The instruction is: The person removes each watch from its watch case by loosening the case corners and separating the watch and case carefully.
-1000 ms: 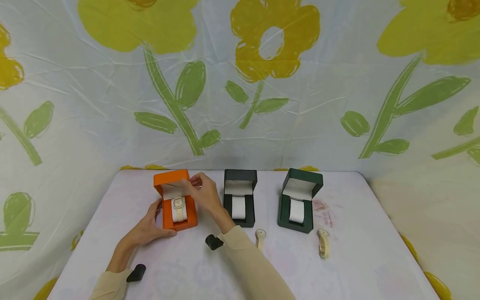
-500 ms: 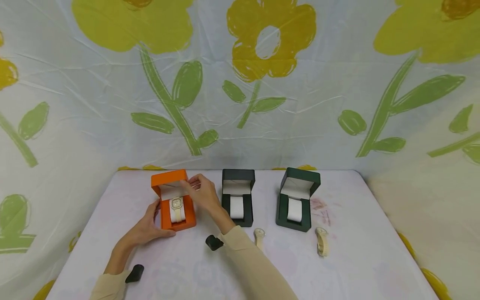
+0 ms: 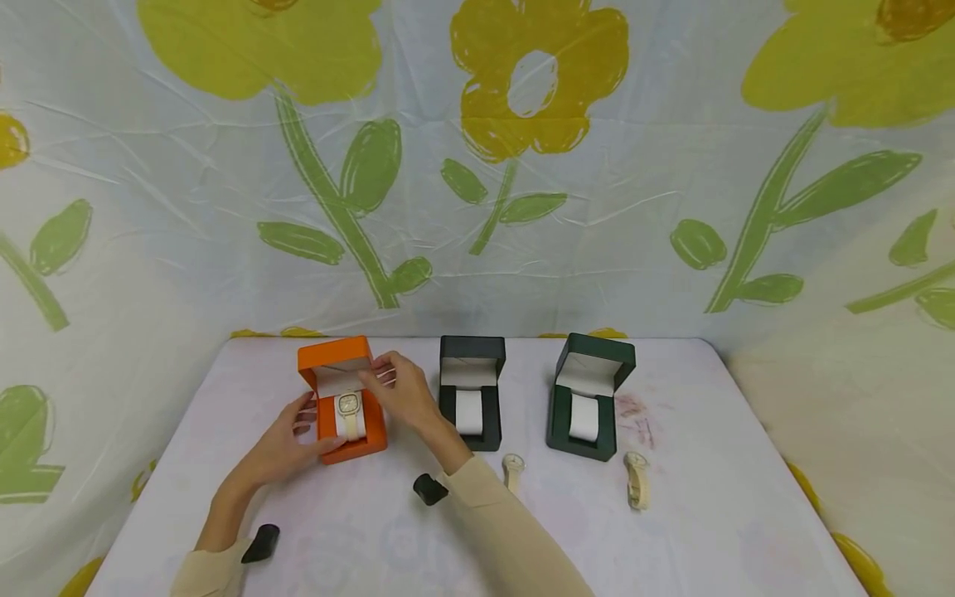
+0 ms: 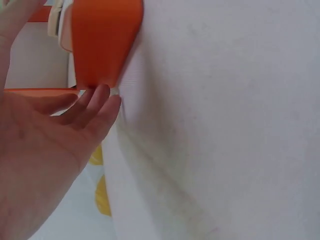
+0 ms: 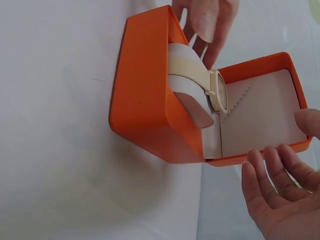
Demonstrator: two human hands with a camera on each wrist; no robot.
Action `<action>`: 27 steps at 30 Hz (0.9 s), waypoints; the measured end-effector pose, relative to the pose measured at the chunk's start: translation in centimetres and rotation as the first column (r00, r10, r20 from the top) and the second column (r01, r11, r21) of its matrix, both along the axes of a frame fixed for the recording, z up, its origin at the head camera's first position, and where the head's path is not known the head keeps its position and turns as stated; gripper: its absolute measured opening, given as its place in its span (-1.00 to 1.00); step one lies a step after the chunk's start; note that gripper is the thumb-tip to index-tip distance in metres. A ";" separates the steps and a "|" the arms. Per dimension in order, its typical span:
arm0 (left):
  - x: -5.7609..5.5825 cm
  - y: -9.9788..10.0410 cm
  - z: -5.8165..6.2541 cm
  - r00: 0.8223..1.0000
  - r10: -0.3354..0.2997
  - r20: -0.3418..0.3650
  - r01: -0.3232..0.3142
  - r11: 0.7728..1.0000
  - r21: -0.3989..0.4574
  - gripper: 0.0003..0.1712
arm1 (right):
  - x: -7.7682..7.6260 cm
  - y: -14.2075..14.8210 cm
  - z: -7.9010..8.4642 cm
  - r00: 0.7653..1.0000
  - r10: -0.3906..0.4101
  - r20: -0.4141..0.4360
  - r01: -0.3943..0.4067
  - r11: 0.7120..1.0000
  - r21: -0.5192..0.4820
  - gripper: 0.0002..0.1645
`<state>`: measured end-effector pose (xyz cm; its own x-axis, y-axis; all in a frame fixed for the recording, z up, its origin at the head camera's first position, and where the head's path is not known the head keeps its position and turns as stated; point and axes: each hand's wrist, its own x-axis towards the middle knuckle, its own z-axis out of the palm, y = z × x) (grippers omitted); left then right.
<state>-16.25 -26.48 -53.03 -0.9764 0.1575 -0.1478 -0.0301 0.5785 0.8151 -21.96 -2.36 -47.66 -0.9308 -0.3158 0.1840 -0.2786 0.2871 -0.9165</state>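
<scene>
An orange watch box [image 3: 378, 426] stands with its lid up at the left; a square-faced, cream-strapped watch [image 5: 192, 72] is wrapped round its white cushion. My left hand [image 3: 279, 448] is at the box's left side. Its fairly straight fingers [image 4: 102, 107] reach the box's rear corner, while its thumb lies over the front left corner. My right hand [image 3: 406, 398] pinches the right edge of the raised lid [image 5: 265, 105], thumb inside and fingertips along the outer edge.
A black watch box [image 3: 490, 427] and a dark green one [image 3: 608, 431], both with raised lids and white cushions, stand to the right. Two more cream watches lie before them: a round-faced watch [image 3: 513, 464] partly behind the right sleeve, and another watch [image 3: 637, 481] farther right.
My left thumb has shifted from the box's front edge up over its front left corner. The right hand stays at the lid with slightly changed fingers. The view has shifted slightly.
</scene>
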 end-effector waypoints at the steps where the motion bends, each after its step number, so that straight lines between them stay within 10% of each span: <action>1: 0.0 0.0 0.2 1.000 0.015 -0.011 -0.015 1.000 0.005 0.28 | 0.0 0.0 -0.1 1.000 0.009 -0.008 -0.009 1.000 0.004 -0.66; 27: 0.9 1.3 1.7 0.973 0.085 -0.215 -0.079 0.996 0.036 -0.16 | 1.8 -0.3 -1.6 0.986 0.125 -0.107 -0.105 0.979 0.174 -0.56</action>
